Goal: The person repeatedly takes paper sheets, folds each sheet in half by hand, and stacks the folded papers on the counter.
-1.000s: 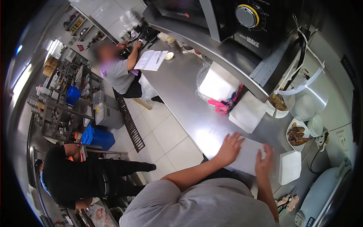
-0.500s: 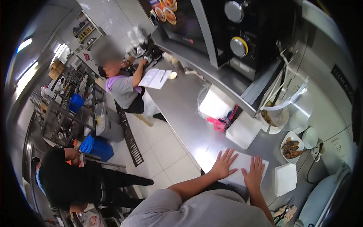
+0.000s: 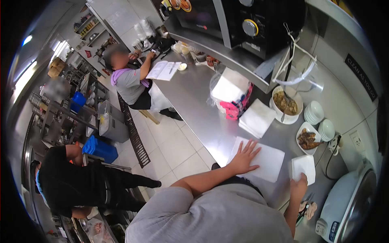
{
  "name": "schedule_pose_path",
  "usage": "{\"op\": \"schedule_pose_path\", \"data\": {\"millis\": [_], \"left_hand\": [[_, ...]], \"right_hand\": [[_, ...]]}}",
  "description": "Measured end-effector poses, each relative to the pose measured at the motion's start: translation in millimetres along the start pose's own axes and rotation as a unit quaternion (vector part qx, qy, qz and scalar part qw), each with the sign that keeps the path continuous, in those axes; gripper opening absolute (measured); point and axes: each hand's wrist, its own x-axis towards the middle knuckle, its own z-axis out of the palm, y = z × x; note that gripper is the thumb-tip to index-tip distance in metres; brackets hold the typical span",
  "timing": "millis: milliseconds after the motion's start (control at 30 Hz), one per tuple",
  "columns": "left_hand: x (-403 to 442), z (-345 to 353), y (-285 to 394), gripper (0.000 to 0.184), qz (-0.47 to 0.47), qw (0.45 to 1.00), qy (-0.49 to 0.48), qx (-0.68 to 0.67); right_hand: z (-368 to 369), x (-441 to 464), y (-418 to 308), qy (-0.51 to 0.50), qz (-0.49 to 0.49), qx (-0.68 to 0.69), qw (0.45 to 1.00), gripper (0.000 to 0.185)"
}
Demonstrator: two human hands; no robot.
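Observation:
My left hand (image 3: 244, 158) lies flat with fingers spread on a white paper sheet (image 3: 269, 162) at the counter's near edge. To its right, my right hand (image 3: 299, 185) is closed on the near edge of a small stack of folded white napkins (image 3: 304, 167), partly hiding that edge. Beyond the sheet is a larger pile of white napkins (image 3: 257, 118). Behind that, a plastic pack of white paper (image 3: 231, 86) stands beside something bright pink (image 3: 231, 110).
A bowl of food with a spoon (image 3: 285, 103), a dish of fried pieces (image 3: 308, 138) and stacked white bowls (image 3: 314, 112) line the wall. A rice cooker (image 3: 344, 206) stands at right, a microwave (image 3: 227, 24) above. One person (image 3: 131, 83) sits by an open notebook (image 3: 164, 70); another (image 3: 77, 182) bends at left.
My right hand has left the paper sheet and moved right, closing on the small napkin stack. My left hand stays flat on the sheet. The camera view has shifted slightly.

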Motion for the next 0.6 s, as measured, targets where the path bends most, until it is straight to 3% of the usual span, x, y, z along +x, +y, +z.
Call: {"op": "schedule_pose_path", "data": {"millis": [67,167,300,333,400,467,600], "left_hand": [[8,3,10,0.079,0.067,0.998,-0.008,-0.004],[10,38,-2,0.079,0.057,0.994,-0.085,0.025],[14,45,-5,0.079,0.058,0.994,-0.078,0.043],[14,44,-5,0.078,0.061,0.994,-0.077,0.047],[12,44,-2,0.077,0.065,0.994,-0.067,0.050],[13,38,1,0.076,0.062,0.995,-0.065,0.048],[11,36,2,0.075,0.061,0.994,-0.072,0.052]], "right_hand": [[19,-2,19,0.028,-0.046,-0.010,0.998,0.044],[32,4,35,0.042,-0.091,-0.040,0.994,0.025],[26,6,21,0.033,-0.057,-0.065,0.996,0.018],[37,2,31,0.126,-0.113,-0.038,0.985,0.020],[17,-3,9,0.067,-0.057,-0.027,0.996,0.025],[16,1,6,0.041,-0.020,-0.074,0.996,0.018],[14,2,11,0.069,-0.026,-0.022,0.997,0.007]]}}
